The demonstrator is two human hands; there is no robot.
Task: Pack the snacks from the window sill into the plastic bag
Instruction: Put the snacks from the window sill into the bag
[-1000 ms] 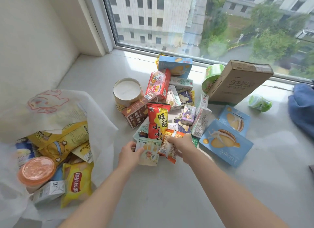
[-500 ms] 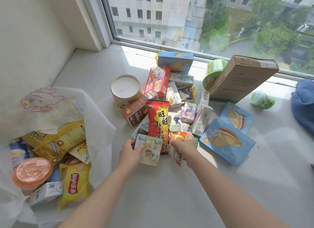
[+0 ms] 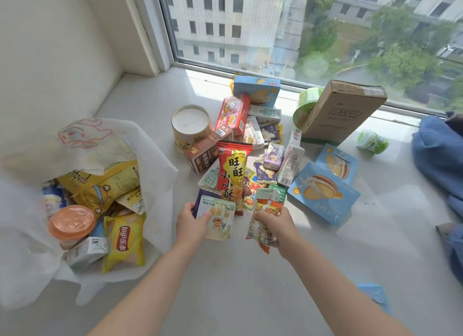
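Head view. Left hand (image 3: 191,221) pinching a pale green sachet (image 3: 218,219) by its left edge, thumb on the face, a dark packet (image 3: 200,200) tucked behind it. Right hand (image 3: 276,224) clenched around an orange-and-white wrapper (image 3: 260,229), the wrapper's tail hanging below the fingers. Between the two grips, just beyond the fingertips: red-and-yellow bag (image 3: 231,171) lying lengthwise, its near end touching the sachet. Beyond that bag: brown carton (image 3: 206,151) and round tub with white lid (image 3: 191,126), touching each other; red box (image 3: 234,113) leaning just beside the tub. Right of the right-hand grip, close by: large blue cake box (image 3: 323,194) flat on the window sill (image 3: 238,285); a smaller blue cake box (image 3: 337,164) just behind it. Farther beyond that grip: kraft cardboard box (image 3: 343,111) tilted against a green cup (image 3: 307,105); a small green pot (image 3: 372,142) lying on its side, apart from the pile. Left of the left-hand grip, well apart: white plastic bag (image 3: 150,175), mouth open toward the camera, already holding a yellow Lay's packet (image 3: 125,240), an orange-lidded cup (image 3: 71,222), a small milk carton (image 3: 84,250) and yellow popcorn bags (image 3: 100,187). Far right edge: blue cloth (image 3: 438,160) bunched on the sill.
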